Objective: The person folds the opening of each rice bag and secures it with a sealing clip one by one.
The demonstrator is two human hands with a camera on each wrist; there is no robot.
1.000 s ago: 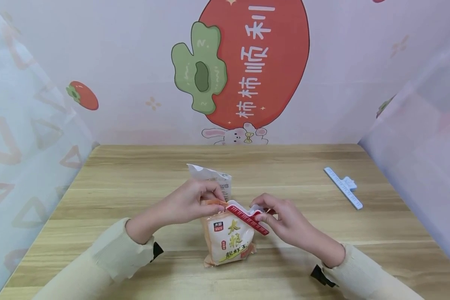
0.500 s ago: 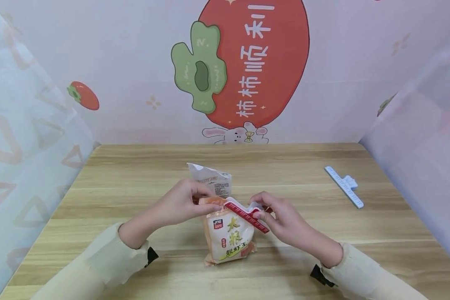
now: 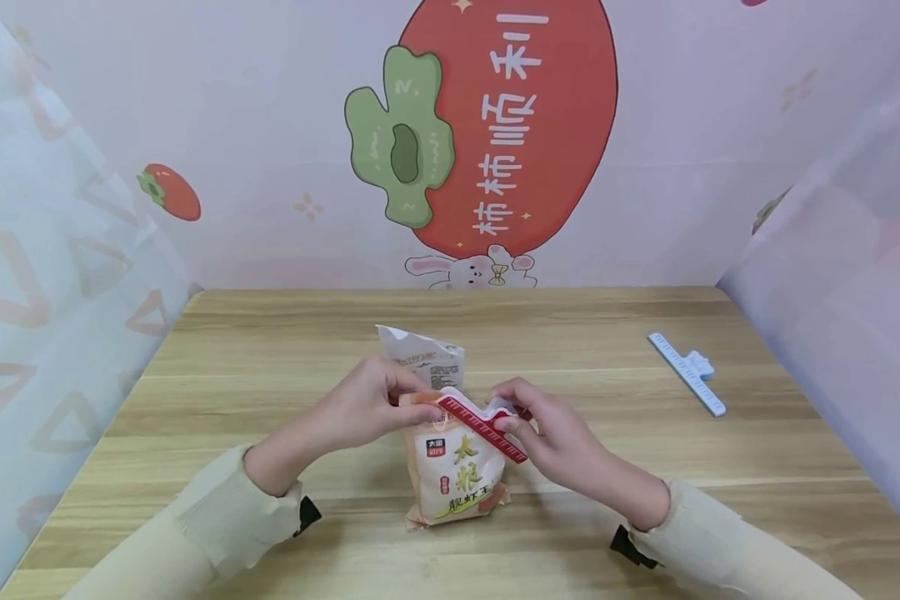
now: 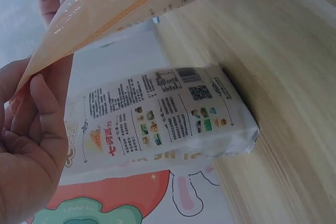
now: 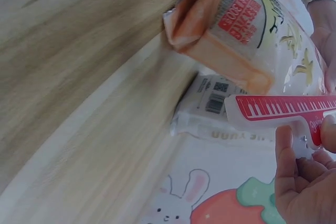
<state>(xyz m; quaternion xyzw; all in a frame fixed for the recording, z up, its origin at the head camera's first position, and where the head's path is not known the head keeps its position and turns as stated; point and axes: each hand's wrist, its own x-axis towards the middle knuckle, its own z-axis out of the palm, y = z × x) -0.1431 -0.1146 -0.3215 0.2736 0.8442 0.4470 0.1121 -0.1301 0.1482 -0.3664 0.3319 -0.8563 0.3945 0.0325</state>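
An orange-and-white rice bag (image 3: 450,487) stands upright on the table, gold and black characters on its front. My left hand (image 3: 360,404) pinches its top edge at the left corner, thumb in front; the left wrist view shows the folded edge of the rice bag (image 4: 113,17) between thumb and fingers (image 4: 47,108). In my right hand (image 3: 562,437) is a red-and-white sealing clip (image 3: 487,429) with ruler-like marks, gripped by its handle. The clip slants across the bag's upper right corner in the head view. Seen from the right wrist, the clip (image 5: 278,107) has its long end pointing left.
Right behind the rice bag stands a white printed bag (image 3: 423,354), its back label (image 4: 157,108) facing the left wrist camera. A light-blue sealing clip (image 3: 686,373) lies at the right of the wooden table (image 3: 270,333). A printed backdrop (image 3: 270,100) rises behind the table.
My right hand has brought the red-and-white clip slightly left and up along the bag's top. My left fingers have shifted their pinch a little leftward on the rice bag's edge.
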